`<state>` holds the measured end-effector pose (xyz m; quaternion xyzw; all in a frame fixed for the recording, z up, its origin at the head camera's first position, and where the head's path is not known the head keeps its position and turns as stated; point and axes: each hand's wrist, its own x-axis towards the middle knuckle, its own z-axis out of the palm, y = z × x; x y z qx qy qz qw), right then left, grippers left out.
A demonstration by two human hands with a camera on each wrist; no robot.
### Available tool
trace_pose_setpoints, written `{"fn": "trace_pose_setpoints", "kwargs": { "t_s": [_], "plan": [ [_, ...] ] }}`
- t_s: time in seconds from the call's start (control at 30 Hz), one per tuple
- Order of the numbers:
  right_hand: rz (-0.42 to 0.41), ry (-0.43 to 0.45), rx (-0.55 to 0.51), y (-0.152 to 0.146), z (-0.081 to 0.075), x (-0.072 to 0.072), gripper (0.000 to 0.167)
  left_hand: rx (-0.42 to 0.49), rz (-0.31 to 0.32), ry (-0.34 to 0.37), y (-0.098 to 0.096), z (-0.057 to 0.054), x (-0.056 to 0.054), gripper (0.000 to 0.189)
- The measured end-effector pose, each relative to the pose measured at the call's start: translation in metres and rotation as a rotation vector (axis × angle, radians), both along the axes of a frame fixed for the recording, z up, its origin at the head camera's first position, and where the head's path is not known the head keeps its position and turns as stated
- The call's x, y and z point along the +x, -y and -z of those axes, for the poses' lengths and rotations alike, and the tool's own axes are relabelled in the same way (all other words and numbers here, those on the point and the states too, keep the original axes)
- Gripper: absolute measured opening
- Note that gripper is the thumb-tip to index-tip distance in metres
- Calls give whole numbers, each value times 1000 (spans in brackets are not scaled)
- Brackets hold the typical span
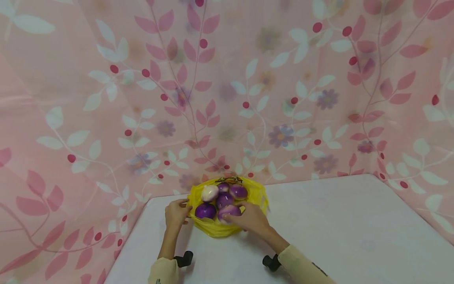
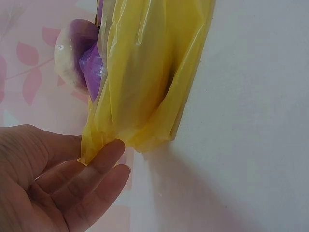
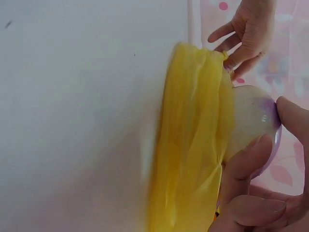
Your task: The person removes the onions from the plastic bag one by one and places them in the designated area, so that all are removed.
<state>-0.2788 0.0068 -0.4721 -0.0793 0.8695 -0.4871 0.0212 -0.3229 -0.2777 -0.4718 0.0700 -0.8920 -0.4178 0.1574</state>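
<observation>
A yellow plastic bag [image 1: 216,232] lies spread wide at the back of the table, with several glossy, round purple-and-white vegetables inside. My left hand [image 1: 176,215] is at its left side, and the left wrist view shows thumb and fingers pinching the edge of the bag [image 2: 140,72]. From the right, my right hand [image 1: 254,219] reaches over the rim and grips the nearest pale purple-and-white vegetable [image 1: 228,213] between thumb and fingers. Behind it sit a dark purple vegetable [image 1: 205,211] and a mostly white one [image 1: 210,193]. The vegetables' undersides are hidden.
The white table [image 1: 330,228] extends to the right of the bag. A pink floral cloth [image 1: 227,98] hangs directly behind the table. Dark markings [image 1: 228,180] show on the bag's back edge. A black wrist camera mount [image 1: 271,262] is on my right wrist.
</observation>
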Motion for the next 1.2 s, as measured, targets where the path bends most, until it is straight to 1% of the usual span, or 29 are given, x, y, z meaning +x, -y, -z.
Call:
{"fn": "trace_pose_setpoints", "kwargs": {
  "t_s": [0.13, 0.2, 0.37, 0.57, 0.8, 0.97, 1.2],
  "plan": [
    [-30, -31, -27, -13, -1, -1, 77, -1, 1, -14, 1, 0, 0, 36],
    [-31, -43, -38, -21, 0, -3, 77, -2, -2, -12, 1, 2, 0, 36],
    [41, -42, -40, -41, 1, -7, 76, -1, -8, 3, 2, 4, 1, 36],
    [101, -62, -25, -65, 1, -10, 73, -1, -9, -8, 3, 4, 2, 35],
    [120, -96, 14, -93, -4, -12, 79, -27, -13, -16, 3, 0, 3, 35],
    [136, -116, 19, -113, -8, -12, 76, -23, -7, -9, 2, 0, 2, 35],
    [145, -147, 64, -147, -4, -20, 76, -44, -17, -1, 0, 1, 4, 35]
  ]
}}
